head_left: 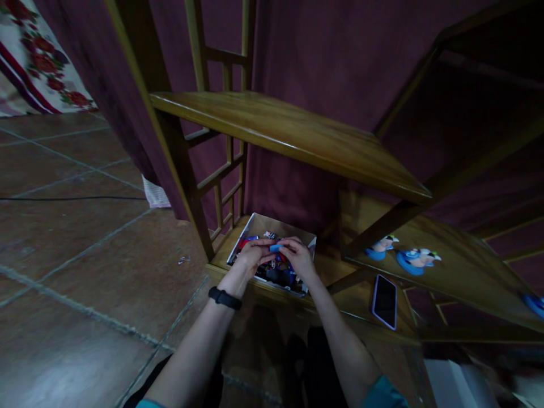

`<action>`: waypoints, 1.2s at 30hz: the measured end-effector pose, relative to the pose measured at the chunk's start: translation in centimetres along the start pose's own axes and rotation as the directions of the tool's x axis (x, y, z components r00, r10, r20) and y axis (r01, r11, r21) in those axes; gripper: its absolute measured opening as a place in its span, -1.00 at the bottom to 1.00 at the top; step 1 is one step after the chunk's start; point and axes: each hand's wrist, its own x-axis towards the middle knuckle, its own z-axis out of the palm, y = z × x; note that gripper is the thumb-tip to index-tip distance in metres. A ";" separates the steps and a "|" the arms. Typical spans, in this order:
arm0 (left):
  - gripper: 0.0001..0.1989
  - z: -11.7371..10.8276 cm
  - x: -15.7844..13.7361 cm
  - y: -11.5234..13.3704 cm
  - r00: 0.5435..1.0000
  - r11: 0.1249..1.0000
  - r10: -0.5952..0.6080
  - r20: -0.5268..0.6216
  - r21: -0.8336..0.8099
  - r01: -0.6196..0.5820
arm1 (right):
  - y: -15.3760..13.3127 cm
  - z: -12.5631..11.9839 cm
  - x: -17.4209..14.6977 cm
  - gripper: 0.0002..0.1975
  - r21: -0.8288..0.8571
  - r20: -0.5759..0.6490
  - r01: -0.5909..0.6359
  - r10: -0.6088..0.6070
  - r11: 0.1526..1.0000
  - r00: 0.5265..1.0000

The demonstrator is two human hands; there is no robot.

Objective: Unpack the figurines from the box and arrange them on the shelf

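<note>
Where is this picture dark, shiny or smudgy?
Head view: darkest at upper right; glare on the floor, lower left; a gleam along the wooden shelf; blurry clutter, lower right; the blue piece and small things in the box look soft.

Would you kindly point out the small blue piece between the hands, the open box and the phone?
Small blue piece (276, 248): head view, middle of its visible surface.
Open box (275, 226): head view, inner face of its far wall.
Phone (385, 302): head view, middle of its dark screen.
</note>
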 end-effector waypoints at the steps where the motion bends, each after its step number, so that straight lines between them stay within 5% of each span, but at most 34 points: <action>1: -0.87 0.0 0.0 0.1 0.999 0.998 -0.037 0.002 -0.042 0.037 | -0.3 0.1 -0.1 -0.85 -0.063 -0.007 0.068 -0.069 0.996 0.998; 5: -0.85 -0.3 -0.1 0.7 0.999 0.989 -0.044 -0.010 -0.141 0.042 | -1.1 0.6 -0.4 -0.83 -0.145 0.086 0.212 -0.202 0.966 0.976; 9: -0.77 -1.6 0.3 2.1 0.982 0.977 0.114 -0.149 -0.164 -0.138 | 0.0 0.4 0.1 -0.77 -0.136 0.012 0.131 -0.131 0.982 0.991; 12: -0.77 -3.1 0.9 3.4 0.916 0.933 0.242 -0.319 -0.182 -0.309 | 1.3 0.6 0.7 -0.73 -0.221 -0.028 0.057 -0.065 0.974 0.997; 18: -0.74 -4.0 0.8 4.6 0.905 0.901 0.234 -0.355 -0.271 -0.339 | 1.9 5.0 0.8 -0.69 -0.483 0.297 0.268 -0.132 0.834 0.946; 22: -0.75 -4.1 0.5 5.0 0.900 0.900 0.216 -0.377 -0.280 -0.334 | 1.9 6.4 0.8 -0.69 -0.642 0.369 0.300 -0.059 0.706 0.928; 30: -0.74 -5.1 -0.3 6.0 0.916 0.895 0.203 -0.346 -0.314 -0.317 | 2.7 0.4 2.0 -0.84 -0.707 0.321 0.081 0.216 0.703 0.922; 36: -0.67 -5.0 -0.7 6.0 0.934 0.891 0.156 -0.320 -0.362 -0.273 | 3.3 -3.0 1.8 -0.85 -0.847 0.149 -0.137 0.476 0.513 0.867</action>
